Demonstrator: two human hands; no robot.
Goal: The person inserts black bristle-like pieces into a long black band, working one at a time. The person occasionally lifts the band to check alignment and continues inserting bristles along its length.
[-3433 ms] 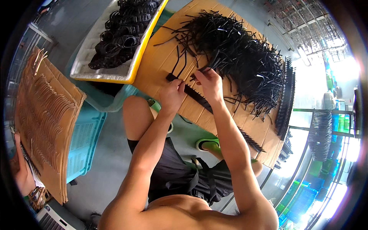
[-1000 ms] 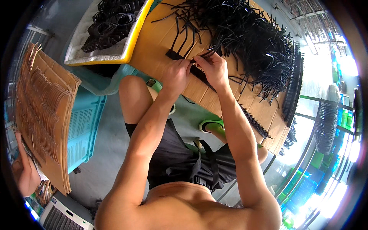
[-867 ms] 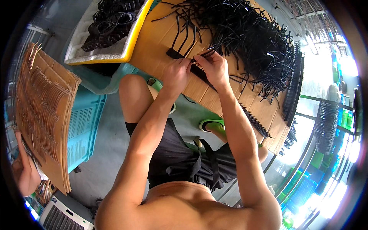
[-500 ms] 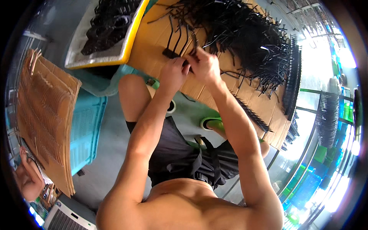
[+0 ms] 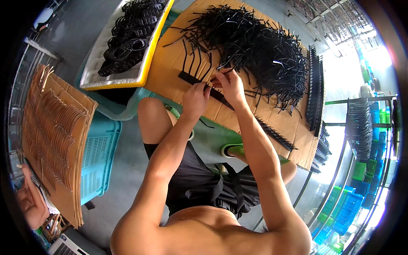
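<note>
A black bar (image 5: 188,77) lies slantwise at the cardboard's near edge, with several thin black bent strips (image 5: 198,60) standing out from its left part. My left hand (image 5: 195,101) has its fingertips closed on the bar's middle. Just right of it, my right hand (image 5: 232,88) is bent over the bar with thumb and fingers pinched together. What lies between those fingertips is too small to make out; a dark strip end shows close by. Beyond both hands spreads a big tangled pile of loose black strips (image 5: 255,46).
The cardboard top (image 5: 170,59) also carries toothed black bars (image 5: 274,132) at right and a row of more (image 5: 313,89). A white foam tray (image 5: 95,70) with black parts stands at left. Below are a teal crate (image 5: 100,157) and upright cardboard (image 5: 55,140). Another person (image 5: 32,197) is at lower left.
The view has shifted, and the table and trays sit slightly differently in it. My hands, close together before, are a little apart, showing more of the bar between and beneath them.
</note>
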